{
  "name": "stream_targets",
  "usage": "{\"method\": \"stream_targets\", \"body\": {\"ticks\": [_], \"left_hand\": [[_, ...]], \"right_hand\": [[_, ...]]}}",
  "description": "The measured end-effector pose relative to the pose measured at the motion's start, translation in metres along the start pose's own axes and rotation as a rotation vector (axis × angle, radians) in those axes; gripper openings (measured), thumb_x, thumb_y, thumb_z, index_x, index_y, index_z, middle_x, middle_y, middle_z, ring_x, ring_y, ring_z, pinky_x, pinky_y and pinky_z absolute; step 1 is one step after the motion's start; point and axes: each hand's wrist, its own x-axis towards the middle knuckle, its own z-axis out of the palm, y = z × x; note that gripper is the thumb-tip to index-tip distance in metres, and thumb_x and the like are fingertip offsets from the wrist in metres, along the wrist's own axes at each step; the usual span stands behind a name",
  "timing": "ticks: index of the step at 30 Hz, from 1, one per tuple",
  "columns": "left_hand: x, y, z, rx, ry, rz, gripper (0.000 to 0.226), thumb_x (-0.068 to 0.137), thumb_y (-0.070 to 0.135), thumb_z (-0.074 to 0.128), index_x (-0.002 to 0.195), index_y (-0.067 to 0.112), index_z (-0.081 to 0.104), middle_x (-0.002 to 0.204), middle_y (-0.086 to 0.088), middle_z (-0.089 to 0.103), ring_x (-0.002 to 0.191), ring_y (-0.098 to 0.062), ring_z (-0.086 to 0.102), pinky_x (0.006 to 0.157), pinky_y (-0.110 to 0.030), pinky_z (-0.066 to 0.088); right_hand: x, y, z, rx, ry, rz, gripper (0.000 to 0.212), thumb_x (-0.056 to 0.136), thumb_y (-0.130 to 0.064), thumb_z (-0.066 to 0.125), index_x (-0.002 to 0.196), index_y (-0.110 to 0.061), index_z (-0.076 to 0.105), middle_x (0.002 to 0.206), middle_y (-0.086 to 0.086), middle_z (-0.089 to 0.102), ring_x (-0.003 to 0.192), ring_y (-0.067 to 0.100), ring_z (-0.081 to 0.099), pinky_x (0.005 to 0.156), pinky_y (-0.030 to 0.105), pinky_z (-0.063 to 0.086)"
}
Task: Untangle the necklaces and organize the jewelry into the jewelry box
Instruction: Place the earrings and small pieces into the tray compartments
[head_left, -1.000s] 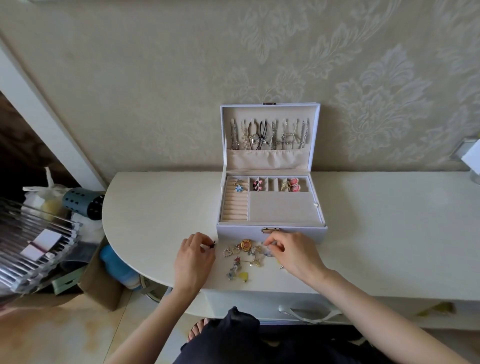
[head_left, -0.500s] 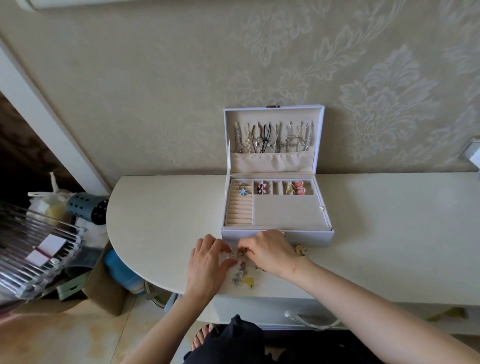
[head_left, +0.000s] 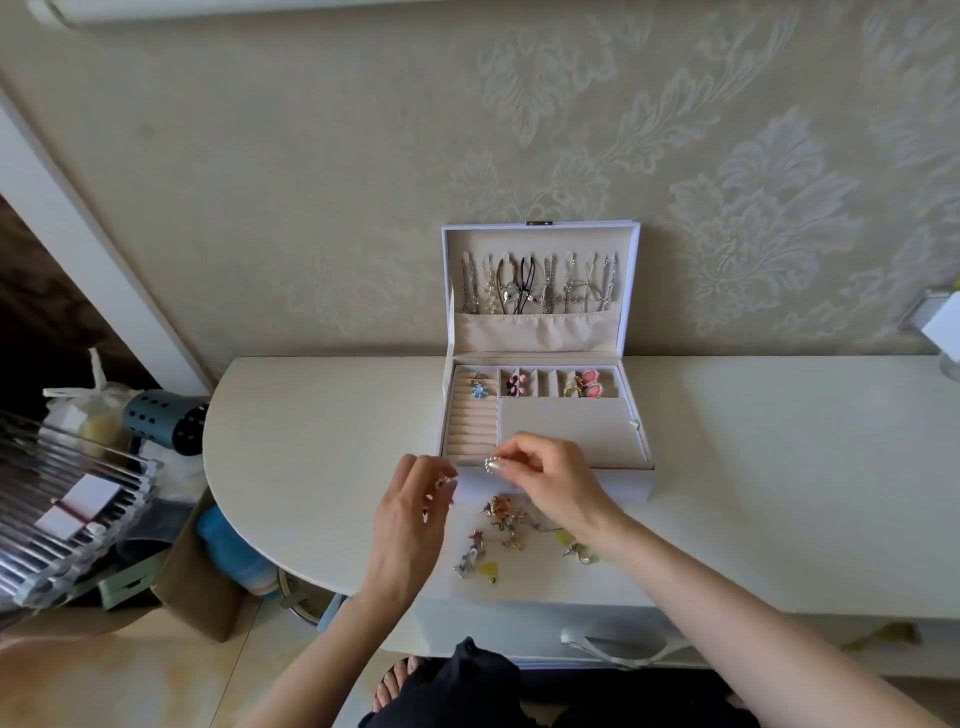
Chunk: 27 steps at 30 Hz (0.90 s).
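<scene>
Left grip and right grip: bare, five-fingered. Forearms behind each grip are uncovered right to the frame edge. Nails at the tips of the right grip read pale and glossy. Nails of the left grip are blurred, with small dark-red specks; cannot tell whether that is polish. Below and between the grips: dark garment, navy to black, matte fabric, rising to a peaked fold at its top edge. Below the left grip: one foot, toes bare, crossed by a dark sandal strap.
</scene>
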Motion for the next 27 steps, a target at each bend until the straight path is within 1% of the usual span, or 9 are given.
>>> {"method": "stream_targets", "body": {"ticks": [3,5,10,13,15,20,22,25,27], "left_hand": [[0.019,0.022,0.001,-0.226,-0.05,-0.108,0.017,0.093,-0.002,0.049,0.089,0.011,0.059,0.092,-0.006,0.053,0.069,-0.007,0.064,0.063,-0.017,0.05],[0.035,0.031,0.006,-0.293,-0.068,-0.176,0.022,0.094,-0.003,0.048,0.085,0.014,0.059,0.093,-0.008,0.054,0.066,-0.007,0.064,0.061,-0.015,0.049],[0.083,0.042,0.028,-0.232,-0.154,-0.28,0.02,0.093,-0.001,0.047,0.09,0.008,0.064,0.09,-0.005,0.065,0.059,0.0,0.061,0.057,-0.012,0.046],[0.114,0.044,0.044,-0.188,-0.206,-0.346,0.02,0.088,0.001,0.048,0.088,0.008,0.067,0.085,-0.001,0.066,0.066,-0.009,0.062,0.065,-0.022,0.051],[0.131,0.043,0.052,-0.162,-0.251,-0.348,0.013,0.087,0.011,0.057,0.083,0.011,0.069,0.077,0.0,0.067,0.068,-0.013,0.061,0.071,-0.029,0.052],[0.152,0.041,0.067,-0.141,-0.338,-0.317,0.02,0.085,0.022,0.068,0.086,0.003,0.071,0.074,-0.008,0.07,0.064,-0.012,0.06,0.072,-0.029,0.052],[0.158,0.041,0.072,-0.127,-0.33,-0.311,0.019,0.086,0.019,0.068,0.088,0.0,0.071,0.07,-0.009,0.067,0.06,-0.013,0.057,0.067,-0.027,0.052],[0.167,0.038,0.077,-0.106,-0.322,-0.338,0.02,0.089,0.018,0.063,0.079,0.001,0.066,0.057,-0.002,0.056,0.04,-0.001,0.046,0.043,-0.012,0.036],[0.171,0.036,0.082,-0.103,-0.341,-0.364,0.023,0.091,0.02,0.061,0.076,0.002,0.064,0.055,-0.002,0.052,0.035,-0.001,0.043,0.04,-0.013,0.031]], "right_hand": [[0.009,-0.008,-0.017,0.255,0.018,0.099,0.008,0.088,-0.005,0.06,0.087,0.002,0.062,0.079,0.015,0.068,0.07,0.023,0.065,0.068,0.034,0.057],[0.018,-0.011,-0.027,0.354,0.036,0.126,0.007,0.088,-0.001,0.059,0.087,0.007,0.06,0.085,0.021,0.069,0.075,0.031,0.068,0.07,0.037,0.058],[0.049,-0.007,-0.052,0.314,0.096,0.154,0.009,0.086,0.005,0.061,0.087,-0.002,0.066,0.072,0.013,0.067,0.06,0.017,0.063,0.056,0.021,0.053],[0.069,0.0,-0.064,0.216,0.11,0.198,0.011,0.082,0.0,0.067,0.092,-0.004,0.07,0.07,0.008,0.068,0.057,0.012,0.062,0.055,0.019,0.05],[0.081,0.004,-0.069,0.141,0.112,0.207,0.014,0.081,0.0,0.069,0.093,-0.005,0.069,0.069,0.007,0.068,0.056,0.01,0.062,0.055,0.018,0.049],[0.106,0.008,-0.077,0.053,0.13,0.199,0.016,0.08,0.008,0.066,0.082,-0.007,0.062,0.076,0.015,0.069,0.067,0.025,0.067,0.061,0.03,0.053],[0.112,0.009,-0.08,0.007,0.108,0.172,0.013,0.078,0.008,0.068,0.087,-0.001,0.065,0.08,0.018,0.069,0.072,0.024,0.066,0.062,0.027,0.053],[0.119,0.013,-0.083,-0.069,0.111,0.135,0.022,0.077,0.011,0.065,0.095,-0.001,0.069,0.085,0.016,0.07,0.076,0.019,0.066,0.069,0.021,0.053],[0.122,0.017,-0.084,-0.138,0.141,0.093,0.022,0.077,0.011,0.064,0.093,-0.003,0.07,0.084,0.014,0.07,0.074,0.017,0.065,0.063,0.014,0.052]]}}
